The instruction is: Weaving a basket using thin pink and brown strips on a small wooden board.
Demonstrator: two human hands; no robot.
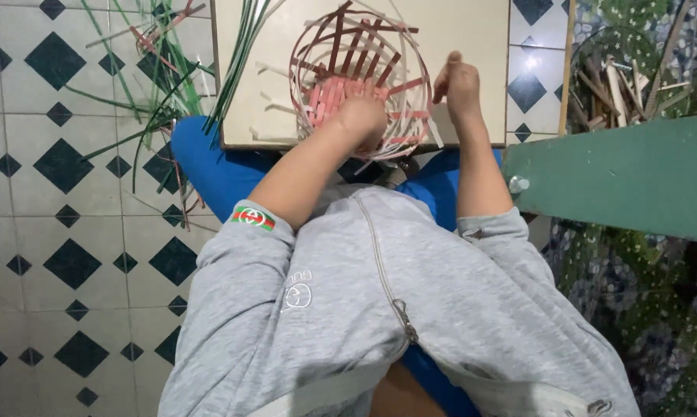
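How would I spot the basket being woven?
Find the pale board across the person's lap. On it sits a round, half-woven basket, the left hand pressed inside. Unlike the loose green strips alongside, its pink and white strips interlace.
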